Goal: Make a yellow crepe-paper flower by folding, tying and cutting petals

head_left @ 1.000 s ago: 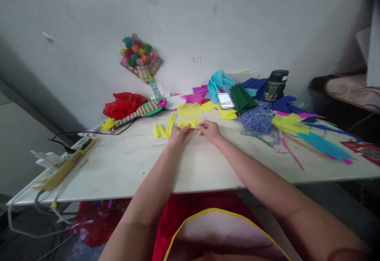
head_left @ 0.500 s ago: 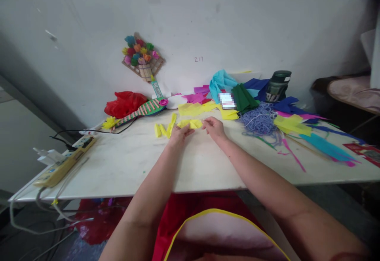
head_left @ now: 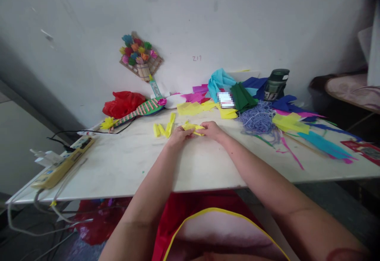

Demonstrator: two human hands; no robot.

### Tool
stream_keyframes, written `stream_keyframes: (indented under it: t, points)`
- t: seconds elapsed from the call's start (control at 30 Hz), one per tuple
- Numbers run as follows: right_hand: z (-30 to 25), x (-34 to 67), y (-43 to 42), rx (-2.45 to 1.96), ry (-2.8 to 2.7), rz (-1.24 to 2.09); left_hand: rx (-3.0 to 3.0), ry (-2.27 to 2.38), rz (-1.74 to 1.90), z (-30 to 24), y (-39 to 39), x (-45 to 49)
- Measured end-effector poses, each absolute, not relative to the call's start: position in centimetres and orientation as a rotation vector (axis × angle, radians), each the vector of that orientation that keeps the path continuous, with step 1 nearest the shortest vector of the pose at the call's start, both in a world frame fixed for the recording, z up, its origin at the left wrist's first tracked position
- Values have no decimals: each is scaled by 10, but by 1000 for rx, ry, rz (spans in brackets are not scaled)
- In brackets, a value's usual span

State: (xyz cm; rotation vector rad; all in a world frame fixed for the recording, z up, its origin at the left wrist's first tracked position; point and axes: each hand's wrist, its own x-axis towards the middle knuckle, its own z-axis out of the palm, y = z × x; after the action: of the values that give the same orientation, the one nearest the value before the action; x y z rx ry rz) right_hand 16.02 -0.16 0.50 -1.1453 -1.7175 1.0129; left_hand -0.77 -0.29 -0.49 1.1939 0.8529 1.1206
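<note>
My left hand (head_left: pixel 177 135) and my right hand (head_left: pixel 211 129) meet over the white table (head_left: pixel 124 166), both pinching a crumpled piece of yellow paper (head_left: pixel 192 128) between their fingertips. The paper is bunched and lifted slightly off the table top. Just left of my hands lie a few folded yellow paper strips (head_left: pixel 164 129). More flat yellow sheets (head_left: pixel 192 108) lie behind them toward the wall.
A pile of coloured paper (head_left: pixel 234 93), purple yarn (head_left: pixel 259 118) and a dark jar (head_left: pixel 276 84) fill the back right. A red bag (head_left: pixel 123 103) and striped paper guitar (head_left: pixel 139 111) sit back left. A power strip (head_left: pixel 61 164) with cables lies at the left edge.
My right hand moved left toward my left hand, and the yellow paper, stretched flat between them before, is now bunched up between the fingertips.
</note>
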Motion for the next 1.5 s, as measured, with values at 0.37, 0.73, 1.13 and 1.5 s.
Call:
stream_keyframes:
  t: [0.37, 0.73, 1.13, 1.5]
  points:
    - [8, 159, -7, -1066, -1524, 1218, 1288, 1165, 1185, 0, -4, -9]
    - [10, 159, -8, -1010, -1429, 1305, 1174, 1004, 1231, 4, -4, -8]
    - [2, 151, -7, -959, -1451, 1405, 1350, 1029, 1218, 0, -8, -4]
    - [4, 145, -9, -1098, -1493, 1388, 1389, 1071, 1296, 3, -7, -3]
